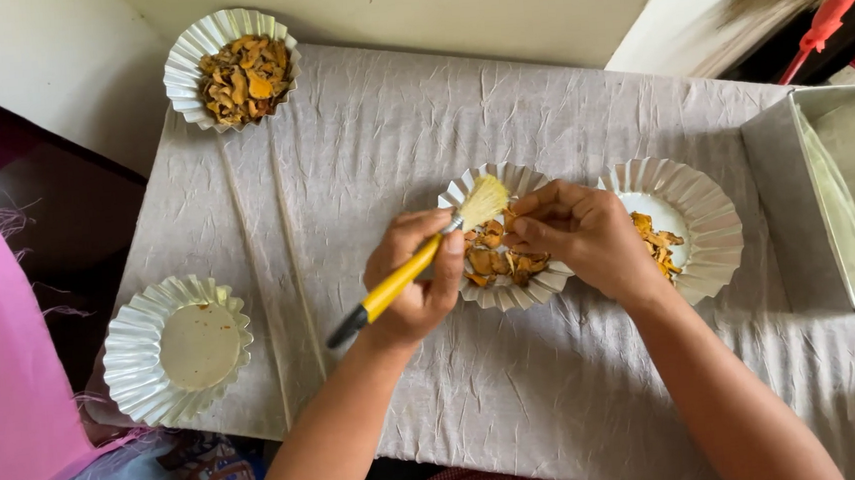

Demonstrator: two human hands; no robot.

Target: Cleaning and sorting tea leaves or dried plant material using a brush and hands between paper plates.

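My left hand [418,276] grips a brush with a yellow handle [405,277]; its pale bristles [483,201] rest over the far rim of a fluted silver paper dish [497,295] holding orange-brown dried pieces [497,255]. My right hand [583,234] reaches into that same dish, fingers pinched together at the pieces; what it pinches is hidden. Just right of it stands a second fluted dish [712,215] with a few orange pieces [658,239] inside.
A fluted dish full of dried pieces [235,73] stands at the far left corner of the wrinkled grey cloth [361,154]. Another fluted dish [135,356] with only residue sits near left. A metal rectangular tray [850,190] is at the right edge. Pink fabric [1,380] hangs left.
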